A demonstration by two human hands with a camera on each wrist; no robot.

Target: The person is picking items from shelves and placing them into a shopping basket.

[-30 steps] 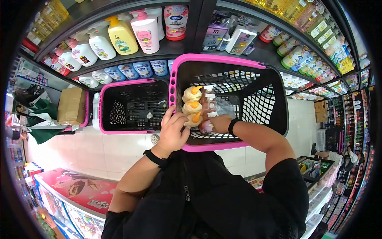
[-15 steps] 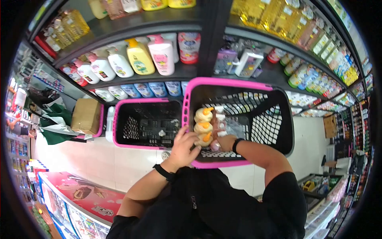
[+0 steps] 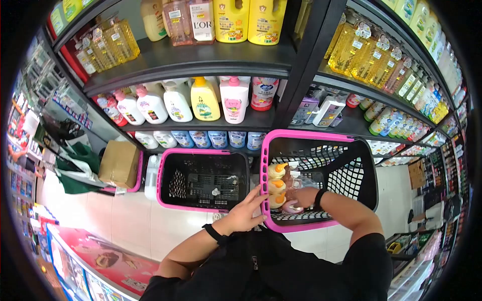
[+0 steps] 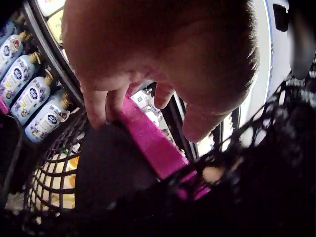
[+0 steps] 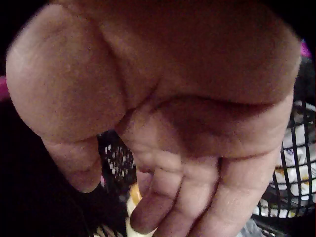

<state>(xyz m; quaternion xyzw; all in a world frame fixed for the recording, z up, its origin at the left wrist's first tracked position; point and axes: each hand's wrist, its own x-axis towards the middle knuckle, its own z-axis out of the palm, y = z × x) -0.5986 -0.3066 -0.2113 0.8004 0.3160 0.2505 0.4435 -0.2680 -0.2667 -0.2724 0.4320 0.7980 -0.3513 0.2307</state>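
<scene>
Inside the larger black basket with a pink rim (image 3: 311, 134), several cream bottles with orange tops (image 3: 276, 186) stand along the left side, beside clear pump bottles (image 3: 294, 183). My left hand (image 3: 244, 213) rests at that basket's left rim; the left wrist view shows my fingers (image 4: 100, 106) reaching over the pink edge (image 4: 148, 136), thumb apart. My right hand (image 3: 305, 197) is down in the basket, close to a pinkish bottle (image 3: 292, 206). The right wrist view shows its palm (image 5: 197, 113) holding nothing, fingers loosely bent. Contact with the bottles cannot be told.
A smaller black basket with a pink rim (image 3: 159, 178) stands left, near a white jug (image 3: 152, 176) and a cardboard box (image 3: 119, 164). Shelves (image 3: 201, 62) of bottles rise beyond the baskets. A red-topped display case (image 3: 108, 251) is at the lower left.
The head view has shifted, so the baskets sit lower and further right, showing more upper shelf. My left hand has drawn back from the nearest cream bottle to the rim. My right hand stays inside the basket.
</scene>
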